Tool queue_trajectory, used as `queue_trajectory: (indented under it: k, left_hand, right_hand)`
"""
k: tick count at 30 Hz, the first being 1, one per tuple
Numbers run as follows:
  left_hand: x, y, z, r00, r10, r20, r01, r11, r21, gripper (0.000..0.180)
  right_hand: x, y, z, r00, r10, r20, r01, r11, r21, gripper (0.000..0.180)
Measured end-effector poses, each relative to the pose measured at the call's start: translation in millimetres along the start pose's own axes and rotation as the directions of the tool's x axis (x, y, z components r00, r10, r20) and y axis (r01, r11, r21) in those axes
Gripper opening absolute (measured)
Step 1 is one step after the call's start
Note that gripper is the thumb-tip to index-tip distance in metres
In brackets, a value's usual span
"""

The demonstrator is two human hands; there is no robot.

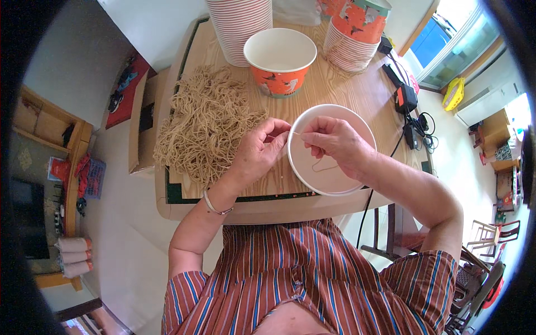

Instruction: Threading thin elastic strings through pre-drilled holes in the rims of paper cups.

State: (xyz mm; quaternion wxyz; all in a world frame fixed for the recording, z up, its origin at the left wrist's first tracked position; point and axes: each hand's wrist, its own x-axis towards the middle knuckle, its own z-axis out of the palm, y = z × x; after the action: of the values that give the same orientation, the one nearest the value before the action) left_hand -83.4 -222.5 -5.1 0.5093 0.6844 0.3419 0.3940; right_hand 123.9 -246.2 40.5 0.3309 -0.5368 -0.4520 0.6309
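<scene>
My left hand and my right hand meet at the rim of a white paper bowl that I hold at the table's near edge. Both pinch a thin tan string, which loops down inside the bowl. The left fingers grip it at the bowl's left rim, the right fingers just beside them. A big heap of the same tan strings lies on the wooden table to the left of my left hand.
An orange-and-white paper bowl stands upright behind my hands. Stacks of bowls and another stack stand at the table's far side. Black chargers and cables lie at the right edge. A cardboard box stands left.
</scene>
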Motion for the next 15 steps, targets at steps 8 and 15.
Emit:
queue_trajectory:
  k: [8, 15]
  left_hand:
    - [2.1, 0.4, -0.5, 0.998, -0.037, 0.041, 0.036, 0.999, 0.008, 0.016]
    - [2.0, -2.4, -1.2, 1.000, -0.007, 0.028, 0.006, 1.000, 0.019, 0.016]
  right_hand:
    - [-0.1, 1.7, -3.7, 1.000, -0.008, 0.000, 0.008, 1.000, 0.001, 0.014]
    - [1.3, -0.2, -0.7, 1.000, -0.006, 0.008, 0.005, 1.000, 0.012, 0.013]
